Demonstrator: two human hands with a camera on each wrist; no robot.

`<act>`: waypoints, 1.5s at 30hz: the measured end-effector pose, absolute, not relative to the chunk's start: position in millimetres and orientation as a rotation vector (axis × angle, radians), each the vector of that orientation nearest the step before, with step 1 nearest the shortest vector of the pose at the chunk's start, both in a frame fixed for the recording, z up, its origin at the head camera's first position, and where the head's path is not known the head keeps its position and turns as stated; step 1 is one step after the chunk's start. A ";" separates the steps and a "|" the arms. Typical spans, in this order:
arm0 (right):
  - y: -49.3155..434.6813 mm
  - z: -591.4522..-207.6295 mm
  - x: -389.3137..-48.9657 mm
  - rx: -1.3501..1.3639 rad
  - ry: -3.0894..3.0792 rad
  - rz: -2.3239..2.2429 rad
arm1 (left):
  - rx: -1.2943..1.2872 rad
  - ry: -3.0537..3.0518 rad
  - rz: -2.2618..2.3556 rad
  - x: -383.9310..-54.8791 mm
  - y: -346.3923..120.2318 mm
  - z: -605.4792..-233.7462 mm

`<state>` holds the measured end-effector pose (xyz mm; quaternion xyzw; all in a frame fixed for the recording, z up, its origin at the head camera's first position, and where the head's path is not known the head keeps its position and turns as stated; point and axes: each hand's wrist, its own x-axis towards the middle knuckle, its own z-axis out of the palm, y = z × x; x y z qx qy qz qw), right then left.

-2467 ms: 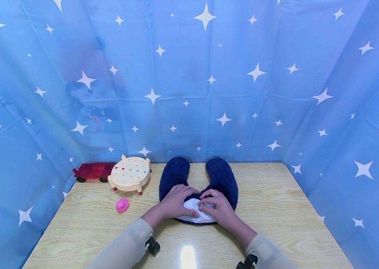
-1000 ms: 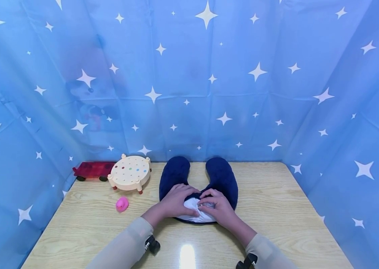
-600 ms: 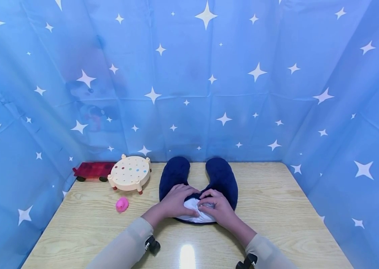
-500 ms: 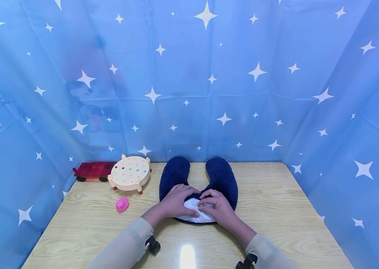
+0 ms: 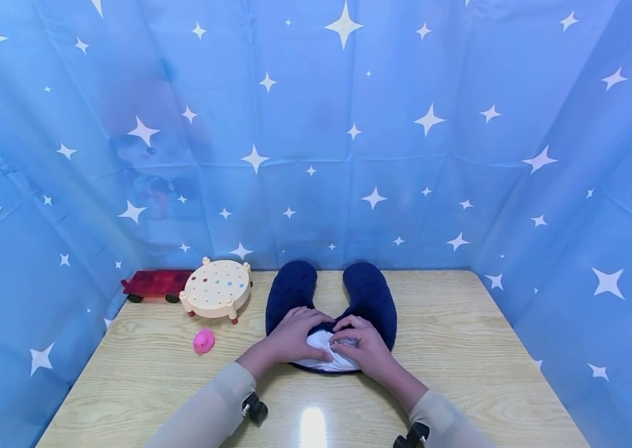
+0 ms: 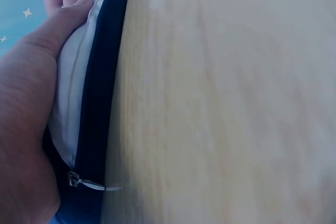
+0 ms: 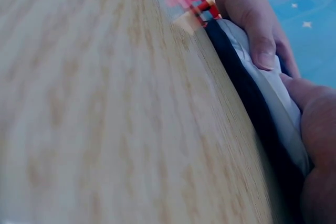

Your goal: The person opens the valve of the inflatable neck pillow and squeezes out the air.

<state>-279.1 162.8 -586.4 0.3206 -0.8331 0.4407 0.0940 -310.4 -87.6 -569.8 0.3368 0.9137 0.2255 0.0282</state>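
Note:
A navy U-shaped neck pillow (image 5: 370, 292) lies on the table, its curved end toward me. Along that end its zipper is undone, baring a white inner lining (image 5: 320, 339). My left hand (image 5: 296, 336) grips the pillow's left part, fingers over the navy cover and thumb on the lining. To the right, my right hand (image 5: 365, 345) pinches the lining with bent fingers and thumb. Whether something small sits between those fingertips is hard to tell. In the left wrist view a metal zipper pull (image 6: 86, 182) hangs at one end of the opening, close to the left hand.
Left of the pillow stands a cream round toy table (image 5: 217, 289) with coloured dots. Behind it is a red wheeled toy cart (image 5: 157, 284). A pink rubber duck (image 5: 203, 341) sits nearer me. Blue star-printed curtains (image 5: 316, 137) enclose the wooden table (image 5: 461, 361).

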 end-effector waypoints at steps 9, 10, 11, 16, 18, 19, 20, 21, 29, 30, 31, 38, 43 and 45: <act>161.5 -585.5 -278.5 0.937 -2.490 1.306 | 1.051 2.826 0.674 -310.8 -87.5 -571.1; 161.4 -585.5 -278.4 0.935 -2.493 1.305 | 1.052 2.827 0.671 -310.7 -87.4 -571.0; 161.3 -585.6 -278.3 0.935 -2.494 1.306 | 1.051 2.828 0.669 -310.5 -87.4 -570.9; 161.3 -585.8 -278.0 0.934 -2.499 1.307 | 1.051 2.828 0.670 -309.9 -87.6 -571.0; 161.3 -585.8 -278.0 0.933 -2.500 1.306 | 1.054 2.828 0.673 -309.7 -87.6 -571.0; 161.3 -585.8 -278.0 0.933 -2.500 1.307 | 1.055 2.828 0.674 -309.8 -87.6 -571.0; 161.3 -585.8 -278.1 0.932 -2.501 1.307 | 1.055 2.827 0.675 -309.7 -87.6 -570.9; 161.3 -585.8 -278.2 0.933 -2.502 1.308 | 1.056 2.827 0.677 -309.9 -87.5 -570.9; 161.6 -585.8 -278.5 0.932 -2.508 1.308 | 1.056 2.826 0.676 -311.3 -87.4 -572.1; 161.6 -585.8 -278.5 0.931 -2.510 1.305 | 1.055 2.826 0.676 -311.4 -87.3 -572.1; 161.6 -585.8 -278.5 0.929 -2.512 1.304 | 1.053 2.825 0.676 -311.1 -87.1 -571.6; 161.7 -585.4 -278.6 0.933 -2.517 1.305 | 1.042 2.821 0.679 -310.8 -87.3 -571.6; 161.9 -585.7 -279.4 0.928 -2.525 1.299 | 1.019 2.809 0.686 -309.7 -87.0 -569.1; 162.0 -586.0 -279.6 0.927 -2.526 1.297 | 1.016 2.808 0.685 -309.6 -86.8 -568.3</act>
